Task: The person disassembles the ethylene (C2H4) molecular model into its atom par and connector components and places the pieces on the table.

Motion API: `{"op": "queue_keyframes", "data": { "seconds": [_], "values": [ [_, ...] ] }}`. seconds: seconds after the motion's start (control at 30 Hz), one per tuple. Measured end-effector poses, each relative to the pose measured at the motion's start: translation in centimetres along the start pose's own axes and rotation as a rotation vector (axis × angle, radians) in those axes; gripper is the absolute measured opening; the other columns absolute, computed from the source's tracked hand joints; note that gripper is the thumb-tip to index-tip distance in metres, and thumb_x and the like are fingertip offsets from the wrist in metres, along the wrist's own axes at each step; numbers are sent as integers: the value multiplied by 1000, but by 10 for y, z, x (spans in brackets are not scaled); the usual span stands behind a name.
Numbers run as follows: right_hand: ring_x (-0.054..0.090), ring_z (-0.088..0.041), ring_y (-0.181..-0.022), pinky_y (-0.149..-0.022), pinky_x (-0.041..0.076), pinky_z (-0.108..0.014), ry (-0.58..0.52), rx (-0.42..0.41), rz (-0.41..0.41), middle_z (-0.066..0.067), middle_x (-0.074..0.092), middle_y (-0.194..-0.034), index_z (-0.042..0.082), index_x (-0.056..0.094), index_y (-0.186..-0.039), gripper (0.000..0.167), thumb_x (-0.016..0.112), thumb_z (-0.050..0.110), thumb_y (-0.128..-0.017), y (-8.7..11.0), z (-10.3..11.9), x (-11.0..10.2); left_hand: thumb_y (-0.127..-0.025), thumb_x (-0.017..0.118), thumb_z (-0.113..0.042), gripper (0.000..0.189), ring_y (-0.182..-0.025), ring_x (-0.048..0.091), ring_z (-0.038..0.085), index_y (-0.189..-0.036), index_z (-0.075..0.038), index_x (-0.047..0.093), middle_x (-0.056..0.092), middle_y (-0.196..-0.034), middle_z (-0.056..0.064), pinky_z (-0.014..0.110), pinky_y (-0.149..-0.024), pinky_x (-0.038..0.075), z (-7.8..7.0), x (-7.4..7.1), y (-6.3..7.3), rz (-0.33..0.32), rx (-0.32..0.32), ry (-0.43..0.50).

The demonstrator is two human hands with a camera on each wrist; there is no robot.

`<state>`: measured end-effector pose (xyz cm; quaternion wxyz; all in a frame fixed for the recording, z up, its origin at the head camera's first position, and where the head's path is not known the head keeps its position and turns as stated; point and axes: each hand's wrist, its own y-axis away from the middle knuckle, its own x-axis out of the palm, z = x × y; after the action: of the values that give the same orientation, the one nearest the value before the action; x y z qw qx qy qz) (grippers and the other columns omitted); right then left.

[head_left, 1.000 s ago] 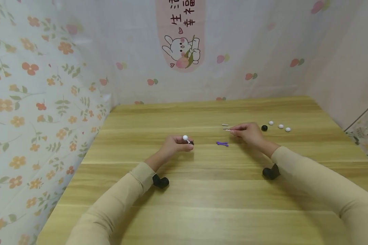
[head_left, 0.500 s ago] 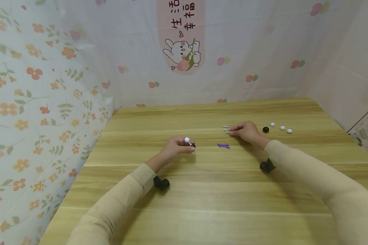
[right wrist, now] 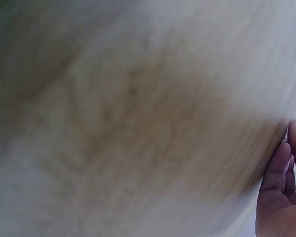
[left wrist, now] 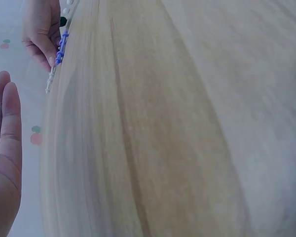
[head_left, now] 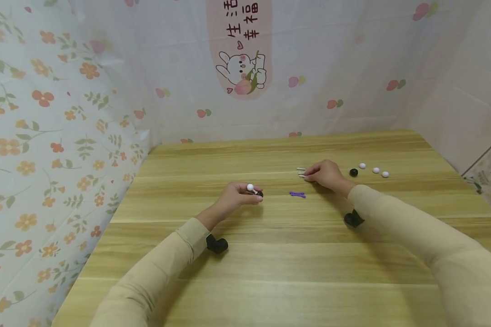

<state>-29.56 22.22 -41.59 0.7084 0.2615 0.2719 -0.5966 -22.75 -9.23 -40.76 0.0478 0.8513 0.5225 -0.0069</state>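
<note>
My left hand rests on the wooden table and pinches a small white ball on a short peg, with a dark piece at its fingertips. My right hand lies further right, its fingertips pinching a thin white stick; a second white stick lies just behind. A purple stick lies between the hands. The left wrist view shows my left palm, the right hand, the purple stick and a white stick. The right wrist view is blurred, showing only fingers.
A black bead and three white beads lie right of my right hand. Flowered sheets wall the table at the left and back. Black wrist cameras sit under both sleeves.
My right hand has drawn slightly left and back over the white sticks. The left hand has hardly moved.
</note>
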Motion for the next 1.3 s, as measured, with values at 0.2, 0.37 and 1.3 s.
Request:
{"op": "queue_keyframes", "data": {
  "seconds": [0.2,0.37,1.3],
  "values": [
    [57,-25,-89,-81,46,-37,47,-7,-7,-12,71,-97,2,75,-98,17,74,15,-88,-1,1,1,-84,75,-2,37,-89,68,23,-116,12,63,70,-91,6,41,-88,53,0,2,-1,4,1,3],
    [58,-28,-95,-87,45,-42,46,-10,-5,-13,71,-99,1,75,-101,19,74,15,-88,0,1,0,-84,75,-3,39,-96,67,30,-118,12,62,69,-91,8,43,-90,52,0,2,-1,13,-2,3],
    [60,-26,-105,-82,51,-33,-195,1,57,-15,67,-115,0,72,-111,26,71,17,-91,34,36,9,-85,73,1,30,-88,69,16,-114,7,68,71,-105,16,37,-84,55,-1,14,-3,-12,-14,-26]
  ]
}}
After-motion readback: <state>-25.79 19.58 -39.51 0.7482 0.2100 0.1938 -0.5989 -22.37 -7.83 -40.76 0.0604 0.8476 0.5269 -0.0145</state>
